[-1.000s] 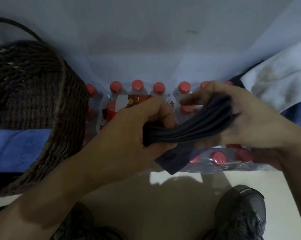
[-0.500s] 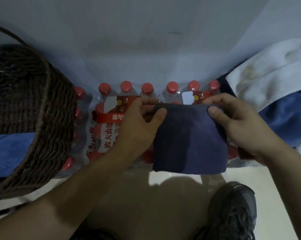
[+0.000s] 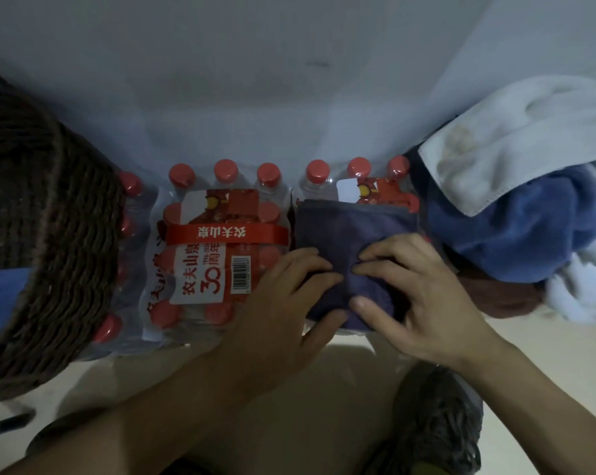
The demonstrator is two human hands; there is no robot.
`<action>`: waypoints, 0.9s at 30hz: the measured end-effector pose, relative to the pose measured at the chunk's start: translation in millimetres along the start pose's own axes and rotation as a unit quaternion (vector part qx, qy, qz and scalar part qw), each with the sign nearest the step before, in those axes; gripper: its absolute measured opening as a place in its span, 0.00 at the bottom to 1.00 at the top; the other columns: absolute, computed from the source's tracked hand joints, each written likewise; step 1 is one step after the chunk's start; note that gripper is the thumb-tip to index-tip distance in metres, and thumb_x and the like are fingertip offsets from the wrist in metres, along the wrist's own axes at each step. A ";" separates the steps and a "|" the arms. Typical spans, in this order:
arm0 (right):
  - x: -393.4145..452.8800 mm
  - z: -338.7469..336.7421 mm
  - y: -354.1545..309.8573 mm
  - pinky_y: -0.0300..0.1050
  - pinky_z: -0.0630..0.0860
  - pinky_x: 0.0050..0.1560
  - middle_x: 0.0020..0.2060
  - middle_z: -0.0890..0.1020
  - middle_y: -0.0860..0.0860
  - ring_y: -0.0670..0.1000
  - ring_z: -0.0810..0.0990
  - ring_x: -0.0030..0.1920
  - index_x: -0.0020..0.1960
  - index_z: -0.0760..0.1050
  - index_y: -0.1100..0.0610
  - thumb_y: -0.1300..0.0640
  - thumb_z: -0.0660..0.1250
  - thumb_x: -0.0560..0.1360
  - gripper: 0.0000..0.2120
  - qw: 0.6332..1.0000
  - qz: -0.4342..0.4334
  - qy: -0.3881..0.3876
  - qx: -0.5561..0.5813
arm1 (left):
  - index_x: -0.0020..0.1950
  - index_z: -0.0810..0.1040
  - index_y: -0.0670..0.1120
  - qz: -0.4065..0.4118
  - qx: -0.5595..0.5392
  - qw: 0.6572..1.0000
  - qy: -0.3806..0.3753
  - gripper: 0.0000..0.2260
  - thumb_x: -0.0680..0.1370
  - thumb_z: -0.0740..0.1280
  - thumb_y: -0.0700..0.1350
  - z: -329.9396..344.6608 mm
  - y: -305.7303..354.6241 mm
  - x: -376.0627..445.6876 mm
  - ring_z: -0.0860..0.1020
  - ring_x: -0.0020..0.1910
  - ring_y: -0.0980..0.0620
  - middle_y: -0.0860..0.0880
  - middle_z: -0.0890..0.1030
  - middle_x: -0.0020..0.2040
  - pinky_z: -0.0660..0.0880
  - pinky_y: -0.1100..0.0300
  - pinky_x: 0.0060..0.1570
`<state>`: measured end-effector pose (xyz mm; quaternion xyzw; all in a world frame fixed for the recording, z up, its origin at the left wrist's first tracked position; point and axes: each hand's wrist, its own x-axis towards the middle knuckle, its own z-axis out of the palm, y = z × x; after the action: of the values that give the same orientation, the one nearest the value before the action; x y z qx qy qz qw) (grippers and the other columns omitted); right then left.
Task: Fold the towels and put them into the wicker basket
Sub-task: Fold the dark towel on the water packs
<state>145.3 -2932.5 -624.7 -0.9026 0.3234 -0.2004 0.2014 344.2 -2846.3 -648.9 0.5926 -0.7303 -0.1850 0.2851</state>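
Observation:
A small dark blue towel [image 3: 353,231], folded into a square, lies flat on top of a shrink-wrapped pack of bottles [image 3: 221,255]. My left hand [image 3: 289,303] rests on the towel's near left part, fingers spread and pressing down. On the near right part my right hand [image 3: 416,296] presses down the same way, its fingertips almost touching the left hand's. The dark wicker basket [image 3: 60,234] stands at the left with a blue towel [image 3: 1,299] inside it.
A heap of unfolded towels lies at the right: a white one [image 3: 515,138] over a blue one [image 3: 522,234], with a brownish one [image 3: 495,296] below. A pale wall runs behind the bottles. My shoe [image 3: 437,423] stands on the light floor below.
The towel went from bunched between both hands, to held up spread open, to lying flat on the bottle pack. Both hands moved down onto its near half.

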 end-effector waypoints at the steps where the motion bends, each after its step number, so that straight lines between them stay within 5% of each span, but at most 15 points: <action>1: -6.8 -0.1 2.7 0.54 0.72 0.59 0.57 0.80 0.50 0.53 0.76 0.59 0.56 0.82 0.58 0.45 0.71 0.73 0.19 1.000 0.012 -0.020 0.003 | 0.63 0.77 0.44 0.011 0.014 1.000 -0.017 0.20 0.78 0.64 0.56 0.5 -2.8 -2.0 0.67 0.70 0.50 0.47 0.75 0.64 0.62 0.59 0.70; 5: -29.6 2.1 7.2 0.53 0.67 0.71 0.67 0.76 0.53 0.54 0.71 0.71 0.62 0.78 0.61 0.40 0.74 0.68 0.32 0.997 0.003 -0.032 0.073 | 0.67 0.75 0.45 0.041 0.061 0.996 -0.050 0.23 0.74 0.69 0.53 0.0 -11.1 -4.1 0.65 0.71 0.50 0.47 0.74 0.67 0.63 0.55 0.70; 11: -34.2 1.4 21.4 0.54 0.67 0.72 0.68 0.75 0.55 0.56 0.70 0.73 0.63 0.77 0.65 0.45 0.82 0.63 0.37 0.995 -0.045 -0.037 0.079 | 0.61 0.80 0.42 0.065 0.075 0.995 -0.031 0.21 0.69 0.76 0.44 -3.4 -14.4 -0.6 0.68 0.67 0.50 0.45 0.79 0.62 0.65 0.57 0.68; 15: -36.2 4.9 23.7 0.52 0.70 0.69 0.65 0.79 0.52 0.53 0.74 0.70 0.61 0.79 0.63 0.52 0.82 0.66 0.28 0.995 -0.023 0.013 0.094 | 0.56 0.80 0.43 0.045 -0.010 0.998 -0.037 0.13 0.76 0.67 0.49 -13.7 -14.1 6.6 0.73 0.58 0.54 0.48 0.80 0.54 0.67 0.64 0.64; 18: -33.7 4.0 21.6 0.49 0.75 0.63 0.59 0.83 0.49 0.50 0.80 0.63 0.57 0.81 0.60 0.56 0.77 0.71 0.17 0.986 0.039 0.062 0.147 | 0.50 0.78 0.48 0.003 -0.052 0.998 -0.042 0.06 0.77 0.67 0.49 -21.4 -10.9 17.9 0.71 0.45 0.66 0.61 0.74 0.44 0.67 0.75 0.53; 23: -26.6 -2.3 13.9 0.32 0.75 0.43 0.42 0.83 0.40 0.41 0.82 0.42 0.50 0.79 0.46 0.44 0.67 0.77 0.07 0.964 0.160 0.096 0.189 | 0.52 0.75 0.52 -0.041 -0.085 0.995 -0.034 0.10 0.75 0.70 0.54 -20.5 -4.1 23.6 0.73 0.47 0.68 0.64 0.72 0.40 0.66 0.80 0.49; 27: -26.5 -0.8 10.5 0.27 0.72 0.43 0.45 0.82 0.38 0.39 0.81 0.44 0.52 0.75 0.41 0.41 0.63 0.78 0.06 0.967 0.161 0.127 0.152 | 0.51 0.74 0.53 -0.059 -0.089 0.994 -0.019 0.12 0.74 0.65 0.60 -18.0 -2.9 22.7 0.73 0.44 0.75 0.66 0.71 0.37 0.66 0.82 0.46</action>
<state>120.8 -2922.6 -635.3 -0.7645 0.4534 -0.3250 0.3231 354.7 -2867.8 -632.4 0.6033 -0.6800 -0.2767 0.3116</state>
